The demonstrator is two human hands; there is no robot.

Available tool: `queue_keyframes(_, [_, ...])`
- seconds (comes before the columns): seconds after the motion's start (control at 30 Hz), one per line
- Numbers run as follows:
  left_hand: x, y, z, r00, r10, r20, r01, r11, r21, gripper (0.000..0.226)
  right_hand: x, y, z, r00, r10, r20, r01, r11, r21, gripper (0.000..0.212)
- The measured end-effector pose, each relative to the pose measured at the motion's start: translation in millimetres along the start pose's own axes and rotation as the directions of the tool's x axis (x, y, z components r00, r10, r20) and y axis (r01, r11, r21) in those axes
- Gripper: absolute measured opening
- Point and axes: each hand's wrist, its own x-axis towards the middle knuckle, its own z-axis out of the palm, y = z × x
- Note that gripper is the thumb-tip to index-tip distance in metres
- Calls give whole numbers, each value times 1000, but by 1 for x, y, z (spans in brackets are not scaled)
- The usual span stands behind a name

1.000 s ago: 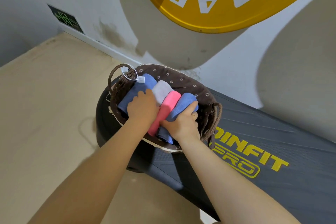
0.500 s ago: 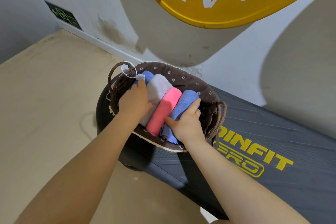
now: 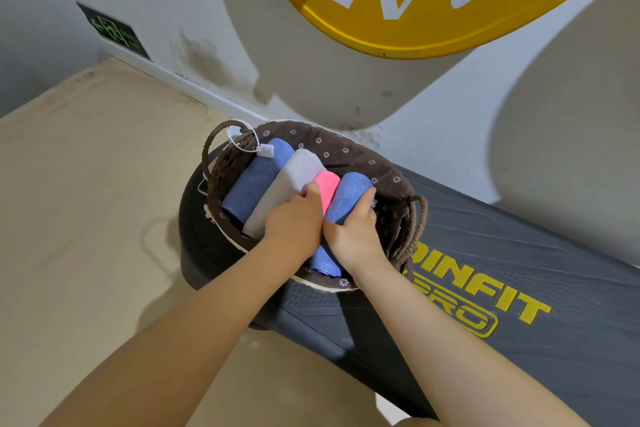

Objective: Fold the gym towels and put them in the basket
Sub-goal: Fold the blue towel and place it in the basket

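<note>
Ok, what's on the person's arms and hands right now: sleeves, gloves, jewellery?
Both forearms are bare as far as the frame shows: no sleeves and no gloves. The left hand wears nothing visible. The right hand has a thin gold-coloured ring on one of its fingers. No watch or wristband shows on either wrist.

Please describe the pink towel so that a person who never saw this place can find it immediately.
Find the dark bench with yellow lettering; a brown woven basket sits on its end. Four rolled towels lie side by side inside. The pink towel is the third from the left, between the white towel and a blue towel, and is the only pink one.
</note>
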Motion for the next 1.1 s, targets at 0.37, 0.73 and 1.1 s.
queue_keyframes(0.37, [-8, -31, -6, 984, 23, -177, -41, 994, -102, 46, -4, -1, 4, 997, -67, 29, 71, 988, -136, 95])
queue_keyframes(0.73, [-1, -49, 3, 976, 217, 9, -214, 969, -121, 67, 5, -19, 21, 959, 134, 249, -157, 985, 76, 102])
queue_keyframes(1.1, [-14, -41, -14, 975, 217, -48, -218, 976, -7, 69, -4, -28, -15, 956, 113, 271, -40, 964, -261, 84])
